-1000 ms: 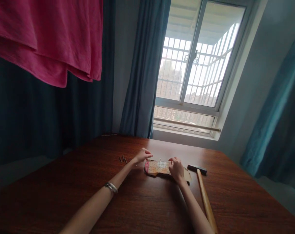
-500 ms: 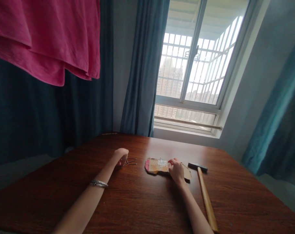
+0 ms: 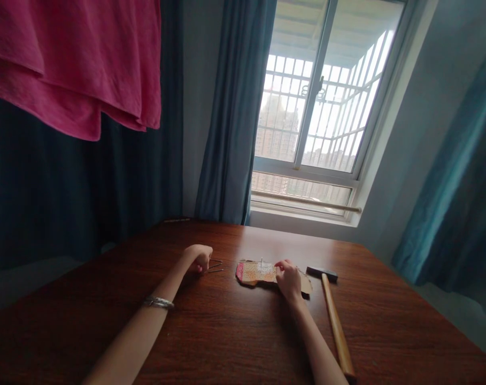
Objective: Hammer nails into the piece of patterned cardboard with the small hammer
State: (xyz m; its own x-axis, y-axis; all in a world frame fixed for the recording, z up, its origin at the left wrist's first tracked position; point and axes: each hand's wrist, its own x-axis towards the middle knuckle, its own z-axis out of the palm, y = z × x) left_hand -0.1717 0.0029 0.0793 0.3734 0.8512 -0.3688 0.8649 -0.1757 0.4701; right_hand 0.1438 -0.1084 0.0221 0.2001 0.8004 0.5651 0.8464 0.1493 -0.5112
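Observation:
My left hand [image 3: 198,256] is low over the tabletop with its fingers curled down and closed at the ends of a few thin metal nails [image 3: 216,270]. The nails stick out to the right of the fingers; their other ends are hidden. My right hand [image 3: 290,280] presses on and grips a cut cardboard piece [image 3: 248,271], which has a pink left end and a dotted yellow-white middle. Its fingertips are bent over the middle of the board. One nail [image 3: 261,263] stands upright in the board, just left of those fingers.
A hammer [image 3: 334,315] with a wooden handle and dark head lies right of the board, near my right forearm. All rests on a brown wooden table [image 3: 210,331]. Blue curtains [image 3: 230,117], a barred window [image 3: 307,107] and a hanging pink cloth [image 3: 118,69] are behind.
The view has shifted slightly. My left fingers have moved a little at the nails, which now lie nearly side by side instead of crossing. My right hand stays on the board.

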